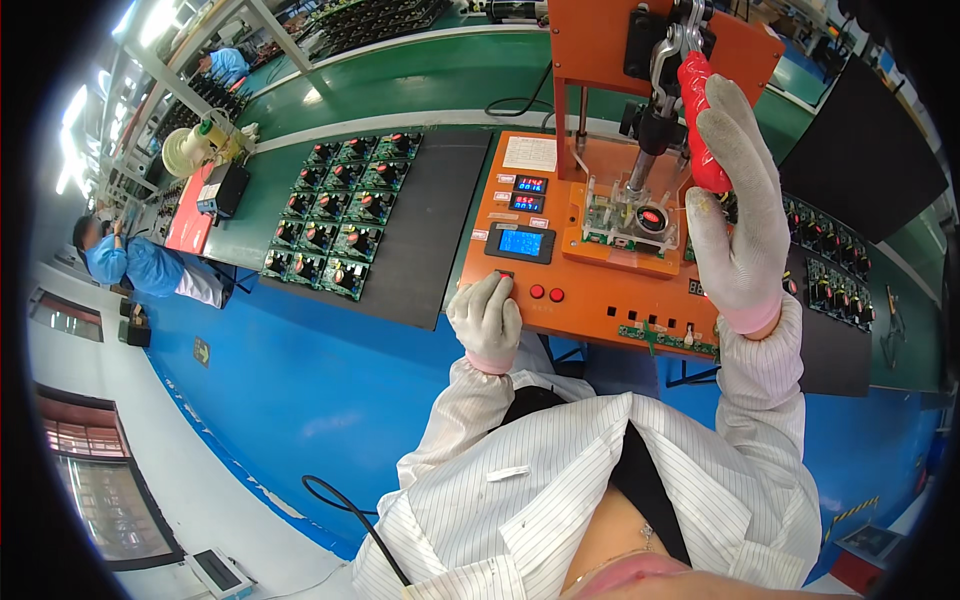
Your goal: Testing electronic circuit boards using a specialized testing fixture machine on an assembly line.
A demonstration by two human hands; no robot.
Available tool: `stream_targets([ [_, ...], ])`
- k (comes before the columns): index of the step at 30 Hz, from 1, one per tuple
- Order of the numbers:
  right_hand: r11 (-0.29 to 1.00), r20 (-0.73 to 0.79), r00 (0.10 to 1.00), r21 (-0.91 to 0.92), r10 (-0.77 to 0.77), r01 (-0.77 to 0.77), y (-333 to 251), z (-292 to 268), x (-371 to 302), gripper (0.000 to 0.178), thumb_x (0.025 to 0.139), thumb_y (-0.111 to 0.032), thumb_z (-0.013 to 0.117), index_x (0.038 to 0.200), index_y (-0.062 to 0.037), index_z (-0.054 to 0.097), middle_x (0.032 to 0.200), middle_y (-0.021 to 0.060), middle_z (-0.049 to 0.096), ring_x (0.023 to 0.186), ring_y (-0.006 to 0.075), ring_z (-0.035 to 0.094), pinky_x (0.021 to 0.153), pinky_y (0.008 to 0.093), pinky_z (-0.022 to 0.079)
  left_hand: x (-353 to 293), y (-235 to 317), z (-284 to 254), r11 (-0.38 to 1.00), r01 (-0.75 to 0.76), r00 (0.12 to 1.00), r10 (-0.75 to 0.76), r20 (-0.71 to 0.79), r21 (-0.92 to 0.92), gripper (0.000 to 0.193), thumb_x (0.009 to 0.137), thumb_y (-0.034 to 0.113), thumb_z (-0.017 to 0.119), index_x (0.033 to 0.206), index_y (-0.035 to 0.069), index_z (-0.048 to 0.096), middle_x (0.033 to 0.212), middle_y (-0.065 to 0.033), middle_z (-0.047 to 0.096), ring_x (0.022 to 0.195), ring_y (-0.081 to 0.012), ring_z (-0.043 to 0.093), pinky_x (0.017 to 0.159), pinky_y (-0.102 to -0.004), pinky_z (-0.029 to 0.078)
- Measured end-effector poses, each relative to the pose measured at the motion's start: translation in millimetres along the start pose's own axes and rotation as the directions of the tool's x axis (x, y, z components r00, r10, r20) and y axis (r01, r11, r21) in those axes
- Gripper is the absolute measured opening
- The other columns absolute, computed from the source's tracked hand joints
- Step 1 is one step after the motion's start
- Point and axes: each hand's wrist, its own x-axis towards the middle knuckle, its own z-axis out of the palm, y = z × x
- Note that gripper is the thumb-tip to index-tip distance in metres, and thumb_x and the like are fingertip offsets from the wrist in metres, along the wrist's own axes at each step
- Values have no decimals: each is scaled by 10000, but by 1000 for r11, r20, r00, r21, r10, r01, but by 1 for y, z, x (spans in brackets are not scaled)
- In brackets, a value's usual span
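My left hand (485, 318), in a grey-white glove, is closed, with a fingertip on a button at the front left of the orange test fixture (585, 300). My gloved right hand (742, 215) is raised with its fingers stretched out, lying against the red handle (700, 120) of a toggle clamp. The palm is not wrapped round that handle. Below the clamp's metal rod, a circuit board (618, 222) with a round black-and-red part sits in a clear holder. Beside my left hand, a small blue screen (521, 243) and red digital displays (529, 193) are lit.
Several circuit boards (340, 205) stand in rows on a black mat (425, 230) at left. More boards (838, 290) lie at right, near tweezers (892, 325). A dark monitor (865, 150) stands far right. A person in blue (130, 262) sits at far left.
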Motion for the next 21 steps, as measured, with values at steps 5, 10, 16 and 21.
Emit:
stream_targets([
  [5, 1000, -1, 1000, -16, -9, 9, 0, 0, 0, 554, 871, 25, 577, 1412, -78, 518, 1501, 174, 445, 1396, 382, 410, 1107, 433, 401, -5, -3, 1, 1000, 8, 1000, -8, 24, -1, 238, 775, 45, 611, 996, 7, 691, 1035, -109, 686, 917, -270, 631, 817, -409, 505],
  [10, 1000, -2, 1000, -12, -5, 5, 1, 0, 0, 547, 873, 18, 576, 1409, -76, 520, 1499, 177, 446, 1395, 386, 412, 1110, 437, 397, -6, -3, 1, 1000, 17, 1000, -17, 26, -4, 238, 781, 56, 610, 1000, 14, 693, 1035, -106, 687, 927, -267, 629, 830, -410, 500],
  [16, 1000, 5, 1000, -20, 1, -1, 0, 0, 0, 551, 870, 22, 577, 1410, -76, 520, 1498, 179, 446, 1393, 387, 413, 1108, 437, 398, -6, -2, 1, 1000, 25, 999, -25, 31, 19, 235, 788, 70, 610, 1001, 21, 695, 1038, -104, 687, 925, -267, 627, 839, -412, 497],
  [21, 1000, 1, 1000, -11, -9, 9, 0, 0, 0, 561, 868, 35, 576, 1413, -79, 515, 1496, 178, 447, 1391, 386, 417, 1106, 435, 402, -6, -2, 0, 999, 29, 999, -30, 35, 20, 233, 788, 69, 609, 1000, 25, 697, 1043, -101, 688, 931, -265, 624, 849, -411, 494],
])
